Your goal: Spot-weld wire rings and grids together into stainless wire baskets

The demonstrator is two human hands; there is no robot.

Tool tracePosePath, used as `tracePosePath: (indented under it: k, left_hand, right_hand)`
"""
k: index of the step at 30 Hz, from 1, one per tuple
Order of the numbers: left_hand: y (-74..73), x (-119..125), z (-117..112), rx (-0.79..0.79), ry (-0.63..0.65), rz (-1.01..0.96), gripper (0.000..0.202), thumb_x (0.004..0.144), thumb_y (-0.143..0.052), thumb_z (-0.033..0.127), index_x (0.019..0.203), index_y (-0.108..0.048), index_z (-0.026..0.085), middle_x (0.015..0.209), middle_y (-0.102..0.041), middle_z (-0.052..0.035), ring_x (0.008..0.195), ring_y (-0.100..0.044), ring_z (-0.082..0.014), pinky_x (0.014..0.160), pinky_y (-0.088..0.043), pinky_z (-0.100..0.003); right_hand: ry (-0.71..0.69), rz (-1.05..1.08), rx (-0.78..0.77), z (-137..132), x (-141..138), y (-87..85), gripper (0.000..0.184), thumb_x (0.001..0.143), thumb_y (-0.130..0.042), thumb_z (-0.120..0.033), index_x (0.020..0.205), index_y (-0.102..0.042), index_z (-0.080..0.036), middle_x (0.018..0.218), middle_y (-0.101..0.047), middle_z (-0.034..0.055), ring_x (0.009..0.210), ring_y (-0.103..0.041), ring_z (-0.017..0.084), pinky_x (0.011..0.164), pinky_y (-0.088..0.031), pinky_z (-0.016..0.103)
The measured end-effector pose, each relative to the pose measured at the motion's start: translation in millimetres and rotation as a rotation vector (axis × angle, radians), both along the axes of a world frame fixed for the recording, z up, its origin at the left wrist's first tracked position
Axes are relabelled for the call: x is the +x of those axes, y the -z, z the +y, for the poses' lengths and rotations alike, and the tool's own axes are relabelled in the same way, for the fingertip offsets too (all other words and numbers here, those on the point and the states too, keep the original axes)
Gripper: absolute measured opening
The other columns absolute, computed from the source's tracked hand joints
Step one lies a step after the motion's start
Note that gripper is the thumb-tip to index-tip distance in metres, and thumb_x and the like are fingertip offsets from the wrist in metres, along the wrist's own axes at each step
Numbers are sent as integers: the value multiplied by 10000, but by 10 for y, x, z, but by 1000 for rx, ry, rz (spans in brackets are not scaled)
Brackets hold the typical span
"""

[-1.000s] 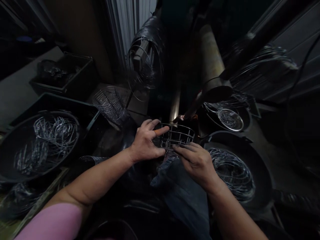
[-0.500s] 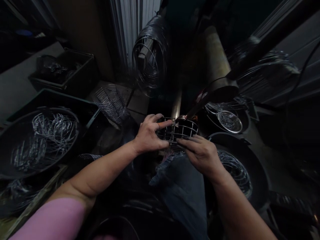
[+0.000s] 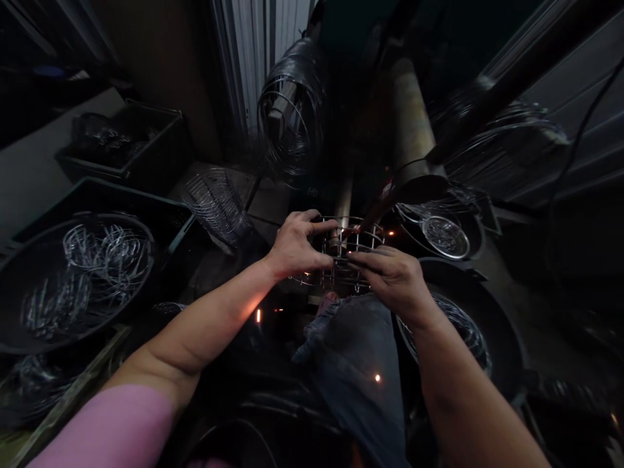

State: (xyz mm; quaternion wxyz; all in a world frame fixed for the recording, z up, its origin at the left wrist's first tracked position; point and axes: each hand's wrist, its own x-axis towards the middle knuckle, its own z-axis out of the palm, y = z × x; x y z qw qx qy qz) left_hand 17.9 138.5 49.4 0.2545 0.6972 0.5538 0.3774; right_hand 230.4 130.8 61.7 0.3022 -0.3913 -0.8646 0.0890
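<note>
A round wire basket (image 3: 358, 247) sits between my hands at the rod-shaped electrodes of a machine that looks like a spot welder. My left hand (image 3: 299, 244) grips its left side, with thumb and index finger pinching the wires. On the right, my right hand (image 3: 390, 273) has its fingers closed on the front wires. The lower electrode (image 3: 344, 198) reaches into the basket from behind, and the upper arm's tip comes down beside it. Small orange sparks fly around the basket and over my trouser leg (image 3: 358, 357). My fingertips partly hide the wires.
A wide pan (image 3: 149, 260) of bent wire pieces stands at left, a crate (image 3: 129, 172) behind it. Another pan (image 3: 509, 331) with wire rings is at right, near a small metal bowl (image 3: 465, 250). A wire coil (image 3: 297, 71) hangs ahead. A thick cylinder (image 3: 414, 123) juts out above.
Sparks have appeared around the electrodes and a glow lights my left forearm. The upper machine arm and cylinder sit slightly lower and further left in view. Both hands still hold the basket.
</note>
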Motion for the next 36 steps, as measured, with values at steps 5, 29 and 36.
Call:
tracePosePath:
  k: [5,29,36]
  left_hand:
    - [-28,19,157,-16,-18,16,681,492,-845,338,1154,-700,275,1280,-590,-62,1215,-511,-292,1070,-413,-428]
    - [633,-416,24,-224,17,-660,1150,347,-922,319,1373,-461,83,1345,-540,-195,1204,-550,-353,1016,-473,-467]
    - [238,-256,-691,104,41,-196,882,501,-830,283,1323,-538,153,1302,-562,-139,1185,-567,-289,1034,-472,-413]
  right_hand:
    - [52,89,-94,171,4,2,173,842,-630,-253,936,-774,-242,847,-736,40,759,-675,188,711,-540,310]
    - [-110,-110,-250,-781,-126,-155,251,900,-549,-203,1089,-712,-179,957,-716,89,824,-695,206,712,-563,278]
    - [-271,44,-711,-701,-325,-412,169,902,-601,-253,945,-752,-190,876,-727,28,797,-679,169,717,-521,235]
